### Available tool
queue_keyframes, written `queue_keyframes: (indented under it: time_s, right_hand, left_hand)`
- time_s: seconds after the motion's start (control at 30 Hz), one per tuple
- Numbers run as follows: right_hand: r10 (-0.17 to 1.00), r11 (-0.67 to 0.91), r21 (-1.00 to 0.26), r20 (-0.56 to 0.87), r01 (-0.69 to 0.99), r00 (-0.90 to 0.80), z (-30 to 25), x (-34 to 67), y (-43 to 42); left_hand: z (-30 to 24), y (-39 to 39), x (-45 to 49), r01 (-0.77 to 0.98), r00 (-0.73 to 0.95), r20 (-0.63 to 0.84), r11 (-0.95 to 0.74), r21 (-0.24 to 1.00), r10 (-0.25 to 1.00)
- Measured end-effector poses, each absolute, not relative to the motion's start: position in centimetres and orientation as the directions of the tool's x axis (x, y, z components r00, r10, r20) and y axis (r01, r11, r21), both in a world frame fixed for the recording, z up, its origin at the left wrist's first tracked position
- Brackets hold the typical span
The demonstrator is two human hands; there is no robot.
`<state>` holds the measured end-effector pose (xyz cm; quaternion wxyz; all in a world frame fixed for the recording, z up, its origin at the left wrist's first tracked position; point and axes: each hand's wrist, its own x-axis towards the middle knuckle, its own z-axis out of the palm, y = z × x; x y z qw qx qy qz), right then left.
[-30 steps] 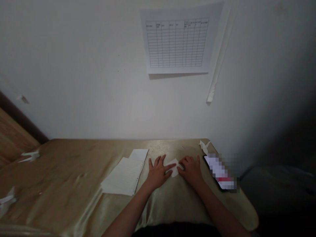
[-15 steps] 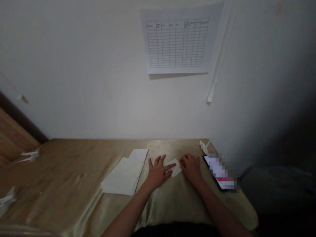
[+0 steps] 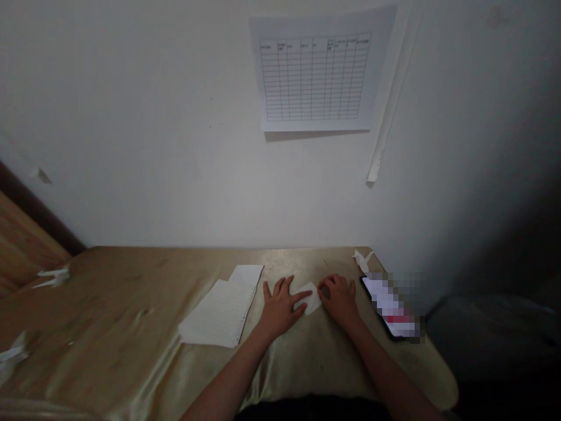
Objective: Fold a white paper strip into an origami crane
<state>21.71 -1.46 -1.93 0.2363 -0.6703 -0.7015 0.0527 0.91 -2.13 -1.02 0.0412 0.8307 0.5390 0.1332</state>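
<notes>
A small piece of white folded paper (image 3: 312, 302) lies on the cloth-covered table between my two hands. My left hand (image 3: 281, 307) rests with its fingers spread, the index finger and thumb lying over the paper's left side. At the paper's right corner, my right hand (image 3: 340, 297) has its thumb and index finger pinched together on the edge. My fingers cover part of the paper, so its full shape is hidden.
Left of my hands lies a stack of lined paper sheets (image 3: 219, 316). A phone (image 3: 388, 307) with a lit screen is at the right edge, near a folded white paper piece (image 3: 362, 261). More white paper pieces (image 3: 55, 275) lie far left. A printed table sheet (image 3: 315, 76) hangs on the wall.
My right thumb and index finger have shifted very slightly at the paper's right corner. My left hand and the other things stay where they were.
</notes>
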Motion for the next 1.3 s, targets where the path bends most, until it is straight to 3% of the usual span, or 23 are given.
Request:
queue_keyframes:
  time_s: [0.4,1.1,1.3]
  right_hand:
    - [0.986,0.096,-0.424,0.164,0.901,-0.028,-0.9,21.6,-2.3]
    - [0.977,0.169,-0.363,0.183,0.916,-0.108,-1.3,21.5,-3.4]
    - [0.978,0.172,-0.404,0.176,0.899,-0.108,-1.4,21.8,-3.1]
  left_hand:
    - [-0.7,-2.2,0.9,0.885,0.378,0.146,-0.403,0.231,0.914]
    - [-1.0,-2.1,1.0,0.890,0.361,0.157,-0.390,0.235,0.919]
    - [-1.1,-2.2,0.8,0.889,0.348,0.191,-0.388,0.243,0.918]
